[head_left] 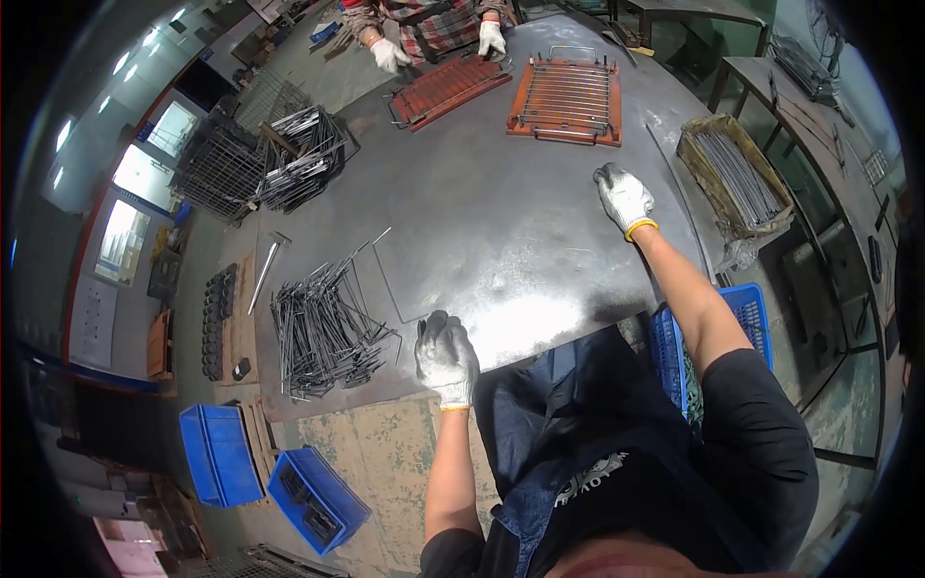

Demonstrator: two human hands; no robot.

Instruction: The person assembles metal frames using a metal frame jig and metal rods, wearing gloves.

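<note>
My left hand (446,362), in a white glove with dark fingertips, is closed at the table's near edge. Its fingers meet the end of a thin bent wire rod (386,283), which lies angled on the metal table. Beside that hand is a tangled heap of bent wire rods (323,332). Farther right, my gloved right hand (625,199) is low over the table with curled fingers; whatever they may hold is hidden. Beyond it sits an orange-red fixture (564,104) with a wire rack of parallel bars on top.
Across the table, a person's gloved hands (389,56) hold a second orange-red fixture (448,91). A hammer (269,268) lies at the left edge. More metal parts (301,159) are piled far left. At right are a rod-filled box (736,171) and a blue basket (747,313).
</note>
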